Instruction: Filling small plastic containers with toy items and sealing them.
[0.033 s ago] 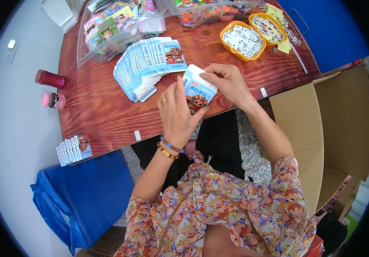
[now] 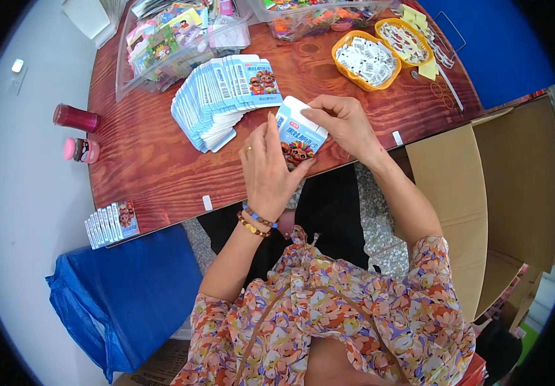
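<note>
Though white-flapped, smooth blue carton [image 2: 301,133].

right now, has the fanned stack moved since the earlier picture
No. The fanned stack lies at the same spot on the table, judged against the clear bin; no shift in any direction shows.

left grip [image 2: 270,162] cupped, right grip [image 2: 347,126] pinching
</note>
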{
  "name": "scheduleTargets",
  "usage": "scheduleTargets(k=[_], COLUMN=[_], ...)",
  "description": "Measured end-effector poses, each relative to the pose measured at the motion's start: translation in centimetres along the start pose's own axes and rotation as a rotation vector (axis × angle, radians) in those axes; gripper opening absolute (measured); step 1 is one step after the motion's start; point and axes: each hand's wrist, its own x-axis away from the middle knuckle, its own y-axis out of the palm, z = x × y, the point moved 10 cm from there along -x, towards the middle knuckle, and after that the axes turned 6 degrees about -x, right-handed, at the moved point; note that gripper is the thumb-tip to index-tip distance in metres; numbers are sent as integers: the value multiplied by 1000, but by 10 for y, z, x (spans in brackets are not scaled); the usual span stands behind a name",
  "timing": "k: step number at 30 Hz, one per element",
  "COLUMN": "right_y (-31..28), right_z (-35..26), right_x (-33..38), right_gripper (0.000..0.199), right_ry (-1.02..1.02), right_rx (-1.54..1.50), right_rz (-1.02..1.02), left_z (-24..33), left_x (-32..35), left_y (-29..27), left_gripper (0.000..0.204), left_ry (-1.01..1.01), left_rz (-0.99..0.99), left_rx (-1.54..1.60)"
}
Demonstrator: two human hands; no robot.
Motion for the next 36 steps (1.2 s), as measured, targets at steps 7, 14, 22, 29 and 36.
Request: scheduleTargets(k=[7, 14, 22, 29, 36], right_y=[-15, 20, 5, -3, -5], right_z=[-12, 3, 14, -6, -23], right_x=[16, 39, 29, 37, 41], right_gripper=[22, 33, 40, 31, 24], right_ry=[-124, -139, -163, -238, -340], right_rx=[-36, -117, -278, -332, -142], right_rz=[216, 188, 3, -170, -250], left_z=[-21, -34, -31, -19, -7], left_x=[-1, 0, 10, 14, 12], left_y=[-6, 2, 13, 8, 21], left_gripper=[87, 75, 62, 63, 52], left_ry=[-122, -283, -346, -196, -181], left_rz=[81, 134, -16, -25, -331], left_rx=[301, 452, 960, 1020, 1214])
